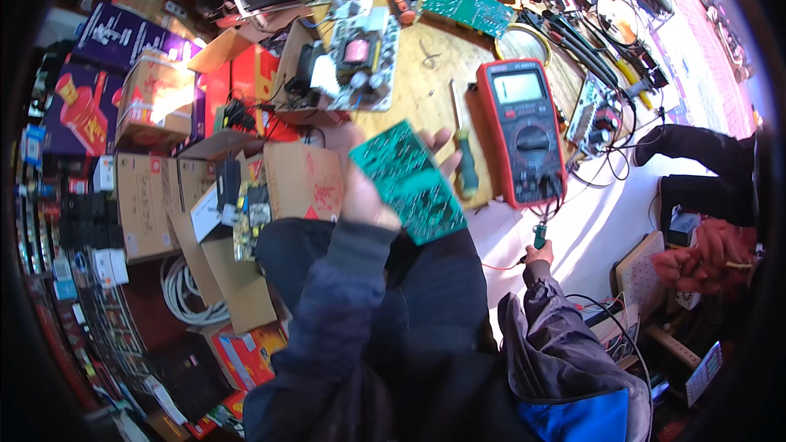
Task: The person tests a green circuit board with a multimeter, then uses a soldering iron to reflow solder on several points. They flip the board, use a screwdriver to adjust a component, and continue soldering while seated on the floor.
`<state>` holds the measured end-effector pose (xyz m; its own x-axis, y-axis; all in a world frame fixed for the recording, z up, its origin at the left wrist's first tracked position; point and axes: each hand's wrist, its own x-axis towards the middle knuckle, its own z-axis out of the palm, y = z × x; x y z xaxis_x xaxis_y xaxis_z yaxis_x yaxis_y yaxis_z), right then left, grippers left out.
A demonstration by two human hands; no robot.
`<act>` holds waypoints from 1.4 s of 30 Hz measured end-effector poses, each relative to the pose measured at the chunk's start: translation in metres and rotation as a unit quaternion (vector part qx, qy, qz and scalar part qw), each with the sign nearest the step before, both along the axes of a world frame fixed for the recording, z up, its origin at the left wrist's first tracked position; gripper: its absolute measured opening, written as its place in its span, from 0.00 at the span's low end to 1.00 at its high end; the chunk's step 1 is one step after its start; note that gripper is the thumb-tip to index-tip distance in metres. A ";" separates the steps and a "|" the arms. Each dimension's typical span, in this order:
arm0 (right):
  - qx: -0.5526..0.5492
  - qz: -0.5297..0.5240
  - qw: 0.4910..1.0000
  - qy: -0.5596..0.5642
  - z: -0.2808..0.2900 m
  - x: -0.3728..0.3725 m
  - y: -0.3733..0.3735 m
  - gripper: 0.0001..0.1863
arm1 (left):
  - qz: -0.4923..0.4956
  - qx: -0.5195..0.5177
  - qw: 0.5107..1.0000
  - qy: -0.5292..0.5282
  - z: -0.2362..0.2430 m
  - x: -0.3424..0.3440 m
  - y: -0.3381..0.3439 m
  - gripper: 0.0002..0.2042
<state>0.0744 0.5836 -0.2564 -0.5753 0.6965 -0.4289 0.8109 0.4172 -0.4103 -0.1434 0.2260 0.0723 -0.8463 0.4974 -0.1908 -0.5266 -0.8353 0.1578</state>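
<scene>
A green circuit board [407, 183] lies tilted in my left hand [365, 196], its soldered side facing up above my lap. The palm and fingers of that hand are around its edges. At the right, my right hand [539, 252] grips a small dark green handle [539, 235], just below a red and grey multimeter [524, 131]. Leads run from the meter's lower end close to that hand; what the handle's tip touches cannot be made out. The multimeter lies face up on the wooden table [416, 115], beside a screwdriver with a green handle [467, 165].
A power supply board [360, 57] and another green circuit board [467, 8] lie farther back. Pliers and loose tools [581, 45] crowd the far right. Cardboard boxes [304, 182] and a coiled white cable [187, 295] are at the left. Another person's hands [708, 262] appear at the right edge.
</scene>
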 end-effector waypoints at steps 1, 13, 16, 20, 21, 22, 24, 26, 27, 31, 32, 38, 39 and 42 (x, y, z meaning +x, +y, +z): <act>-0.057 -0.028 0.997 0.045 0.011 0.015 -0.001 0.19 | 0.004 -0.032 0.999 0.001 0.001 -0.001 0.001 0.41; -0.133 -0.041 0.872 0.469 0.226 0.080 -0.011 0.08 | 0.093 -0.072 0.993 0.004 0.031 0.079 -0.012 0.32; -0.132 0.031 0.794 0.592 0.294 0.068 -0.036 0.11 | 0.137 -0.091 0.986 0.014 0.029 0.097 -0.015 0.33; -0.159 0.112 0.745 0.638 0.371 0.063 -0.085 0.10 | 0.152 -0.077 0.985 0.019 0.034 0.120 -0.023 0.34; -0.185 0.136 0.742 0.629 0.384 0.065 -0.099 0.10 | 0.153 -0.073 0.985 0.018 0.037 0.128 -0.025 0.34; -0.216 0.159 0.739 0.618 0.394 0.068 -0.113 0.10 | 0.154 -0.071 0.985 0.016 0.041 0.135 -0.026 0.34; -0.231 0.199 0.750 0.587 0.408 0.076 -0.139 0.12 | 0.147 -0.068 0.987 0.013 0.049 0.149 -0.032 0.33; -0.243 0.230 0.753 0.566 0.415 0.083 -0.160 0.13 | 0.151 -0.046 0.987 0.010 0.059 0.159 -0.037 0.32; -0.254 0.236 0.757 0.555 0.417 0.086 -0.168 0.14 | 0.134 -0.018 0.991 0.015 0.062 0.165 -0.042 0.32; -0.314 0.275 0.738 0.530 0.426 0.092 -0.185 0.16 | 0.118 0.022 0.992 0.039 0.065 0.175 -0.051 0.31; -0.314 0.266 0.753 0.514 0.425 0.091 -0.189 0.16 | 0.126 0.014 0.991 0.038 0.063 0.176 -0.051 0.31; -0.349 0.170 0.800 0.457 0.402 0.067 -0.220 0.20 | 0.160 -0.021 0.987 -0.007 0.033 0.175 -0.043 0.32; -0.368 0.174 0.804 0.433 0.398 0.062 -0.221 0.20 | 0.159 -0.032 0.987 -0.007 0.029 0.175 -0.042 0.32; -0.358 0.189 0.818 0.409 0.384 0.048 -0.225 0.17 | 0.172 -0.045 0.984 -0.018 0.022 0.175 -0.042 0.31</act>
